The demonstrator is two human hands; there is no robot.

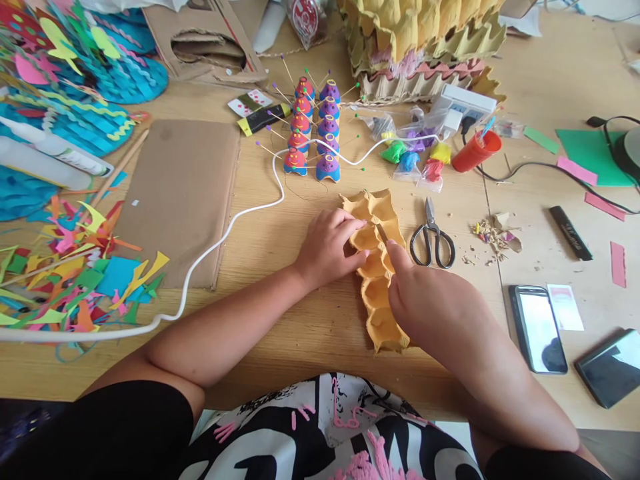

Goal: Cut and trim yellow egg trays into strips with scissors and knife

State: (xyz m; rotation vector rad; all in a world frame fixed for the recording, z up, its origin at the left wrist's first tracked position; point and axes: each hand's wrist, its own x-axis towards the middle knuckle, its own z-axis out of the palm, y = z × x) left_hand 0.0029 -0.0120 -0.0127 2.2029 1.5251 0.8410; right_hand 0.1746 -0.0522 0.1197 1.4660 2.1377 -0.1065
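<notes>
A yellow egg carton piece with two rows of cups lies on the wooden table in front of me. My left hand grips its left edge near the upper cups, thumb and fingers on the cardboard. Closed around a small blade, my right hand rests over the carton's right side; the blade touches the ridge between the two rows. Its handle is hidden in the fist. Black-handled scissors lie just right of the carton, points away from me.
Behind stand painted carton figures with pins sticking out. A white cable crosses the left side near cardboard and paper scraps. Clay bags, a red cup, stacked trays and a phone are around.
</notes>
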